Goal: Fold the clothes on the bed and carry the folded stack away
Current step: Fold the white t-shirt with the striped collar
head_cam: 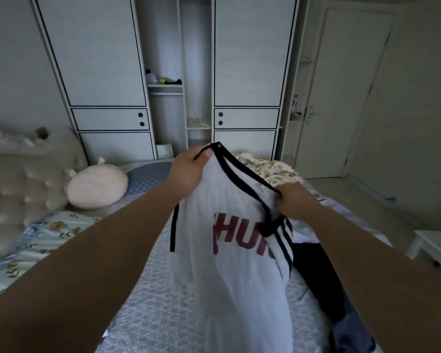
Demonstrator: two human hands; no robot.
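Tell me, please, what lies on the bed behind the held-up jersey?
To the right of the jersey, a dark garment shows on the bed, with a floral quilt farther back. Whatever lies straight behind the jersey is hidden.

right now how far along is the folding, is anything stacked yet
Early on, by the look of it. No folded stack shows anywhere on the bed. In hand: the white jersey hangs unfolded, the left hand pinching its dark trim at the top and the right hand gripping the trim lower down. Left: a dark garment lies loose on the bed beside it, then stacking and carrying away.
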